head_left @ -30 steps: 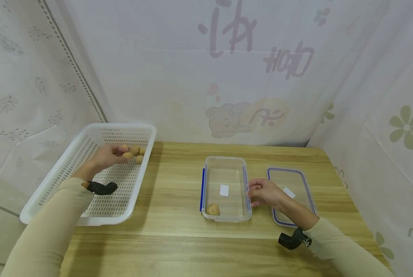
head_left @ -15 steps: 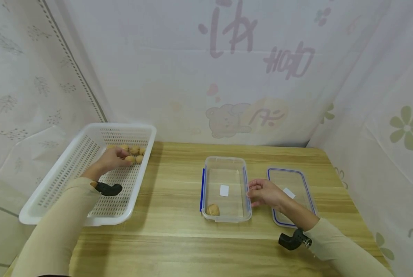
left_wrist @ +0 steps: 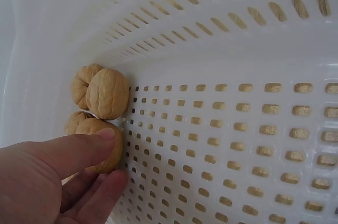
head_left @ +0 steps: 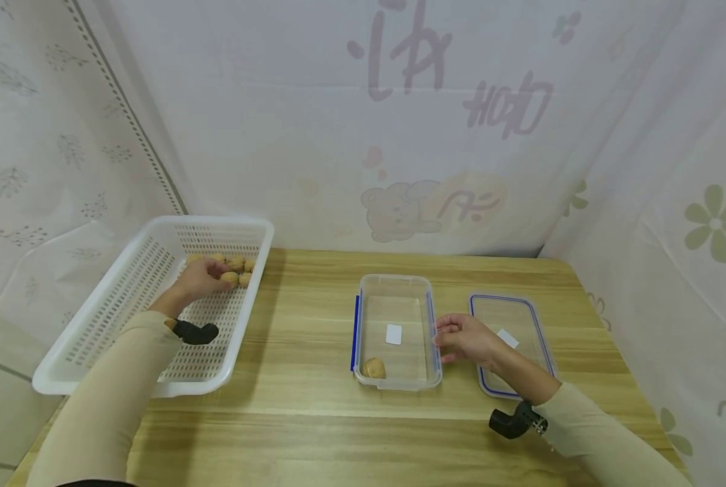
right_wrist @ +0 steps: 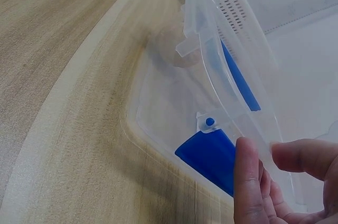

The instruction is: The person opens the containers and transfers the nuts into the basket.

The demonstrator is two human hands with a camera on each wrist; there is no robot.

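In the white slotted basket, my left hand pinches a walnut between thumb and fingers. Other walnuts lie right beside it against the basket wall, some partly hidden by the hand. My right hand grips the right side wall of a clear plastic food container, its thumb on one face and the fingers on the other, next to a blue side latch. One walnut lies in the container's near left corner.
The container's clear lid with a blue seal lies on the wooden table, right of the container and partly under my right forearm. A white label shows at the container's middle. A printed curtain hangs behind the table.
My left hand has shifted to the right within the basket, and more walnuts show behind it. The right hand and the container stay where they were.
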